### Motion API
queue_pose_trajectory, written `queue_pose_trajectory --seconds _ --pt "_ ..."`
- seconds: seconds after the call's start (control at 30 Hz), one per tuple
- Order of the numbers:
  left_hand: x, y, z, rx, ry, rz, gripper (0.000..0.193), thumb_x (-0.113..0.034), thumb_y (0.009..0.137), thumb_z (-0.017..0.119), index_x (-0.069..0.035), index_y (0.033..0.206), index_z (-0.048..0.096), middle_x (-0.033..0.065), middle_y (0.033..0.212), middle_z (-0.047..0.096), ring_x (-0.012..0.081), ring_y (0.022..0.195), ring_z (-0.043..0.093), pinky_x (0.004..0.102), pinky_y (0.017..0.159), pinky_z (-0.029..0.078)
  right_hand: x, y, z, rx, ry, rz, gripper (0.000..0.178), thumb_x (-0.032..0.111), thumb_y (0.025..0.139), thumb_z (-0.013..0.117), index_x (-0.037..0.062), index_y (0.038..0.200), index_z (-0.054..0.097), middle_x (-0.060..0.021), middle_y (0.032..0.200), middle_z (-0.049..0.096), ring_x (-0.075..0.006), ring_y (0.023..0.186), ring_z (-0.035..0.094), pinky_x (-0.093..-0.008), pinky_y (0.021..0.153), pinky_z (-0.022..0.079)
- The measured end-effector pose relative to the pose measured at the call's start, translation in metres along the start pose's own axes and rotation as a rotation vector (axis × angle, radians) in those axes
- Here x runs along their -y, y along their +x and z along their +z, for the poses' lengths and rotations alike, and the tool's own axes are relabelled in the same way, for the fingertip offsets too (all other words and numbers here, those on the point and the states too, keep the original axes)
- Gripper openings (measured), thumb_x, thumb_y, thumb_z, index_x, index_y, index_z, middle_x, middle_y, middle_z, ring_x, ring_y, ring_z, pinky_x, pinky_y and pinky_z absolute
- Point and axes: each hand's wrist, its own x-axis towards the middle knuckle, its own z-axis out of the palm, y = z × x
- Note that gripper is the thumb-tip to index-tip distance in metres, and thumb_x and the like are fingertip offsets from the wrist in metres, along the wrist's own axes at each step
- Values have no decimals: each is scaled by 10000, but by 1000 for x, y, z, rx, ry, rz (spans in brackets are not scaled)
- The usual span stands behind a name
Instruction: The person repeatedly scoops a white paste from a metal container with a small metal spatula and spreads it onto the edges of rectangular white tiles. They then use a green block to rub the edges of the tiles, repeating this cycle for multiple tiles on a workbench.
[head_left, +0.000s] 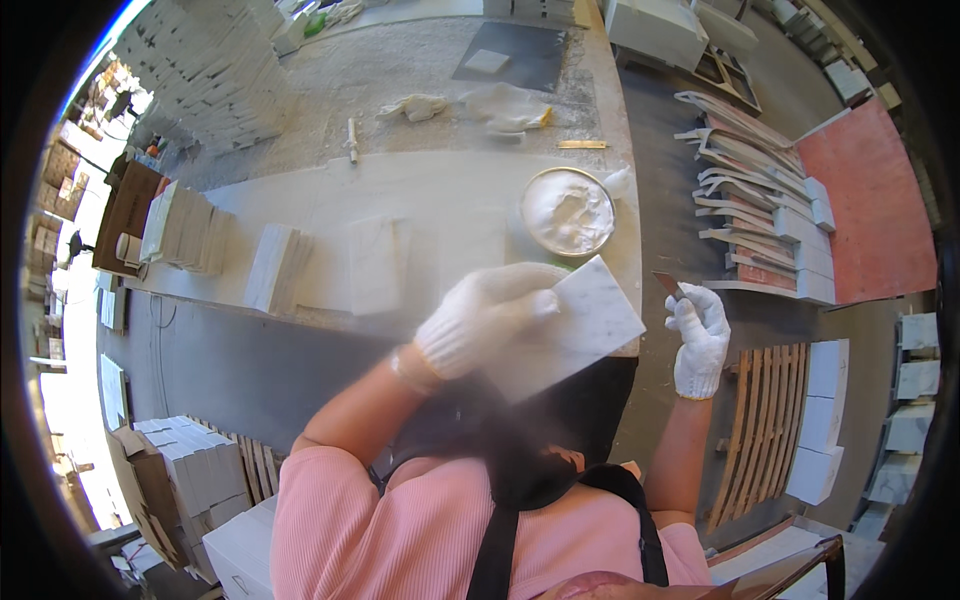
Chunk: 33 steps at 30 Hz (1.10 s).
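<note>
My left hand (492, 310), in a white knit glove, is closed on a white marble tile (585, 325) with faint grey veins, held tilted over the table's near edge. To the right, my gloved right hand (697, 335) grips a small putty knife (668, 284), its blade pointing up and left. The knife is apart from the tile. Just beyond the tile stands a round tin (524, 215) filled with white paste (568, 210). A blurry patch in the picture softens the tile's lower left part.
On the table (300, 180) stand stacked tiles (275, 268) and a tall tile pile (205, 80) at left. Crumpled gloves (505, 107) and a dark sheet (530, 50) lie farther back. Right of the table are a pallet (765, 410) and a rack of curved strips (745, 180).
</note>
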Motion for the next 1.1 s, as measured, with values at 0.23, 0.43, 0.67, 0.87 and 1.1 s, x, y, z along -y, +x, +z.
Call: queue_pose_trajectory --seconds 0.23,0.43,0.67,0.87,1.1 --pt "-25 36 -88 279 947 -22 312 -231 928 692 -89 1192 777 93 1071 788 171 952 721 327 907 557 -5 -36 24 145 92 68 180 119 992 710 23 1141 677 -46 932 711 -119 776 658 -260 681 525" --pt "-11 73 -81 498 1164 135 320 -154 834 689 -171 1132 803 92 1148 765 275 1001 713 358 896 552 24 -54 52 217 54 218 150 61 978 692 15 1121 678 -41 894 700 -94 766 624 -249 667 500" --pt "18 47 -74 200 1214 573 291 -290 836 752 -219 1115 794 40 1377 655 361 1348 536 524 1085 428 30 -47 68 340 -113 207 291 16 955 702 10 1245 714 -73 1076 753 -121 950 685 -270 839 551" --pt "40 13 -66 -185 1185 514 429 -324 896 713 -116 1271 712 132 1430 605 433 1385 490 536 1125 394 20 -23 91 509 -275 -89 254 -3 942 716 -1 1195 746 -62 1112 762 -103 972 695 -260 858 564" --pt "41 21 -65 -123 1188 564 403 -284 945 658 -94 1300 678 142 1422 598 440 1369 493 532 1099 402 26 -15 102 617 -402 -229 212 30 937 725 21 1143 774 -135 1144 770 -202 1068 731 -322 940 564"
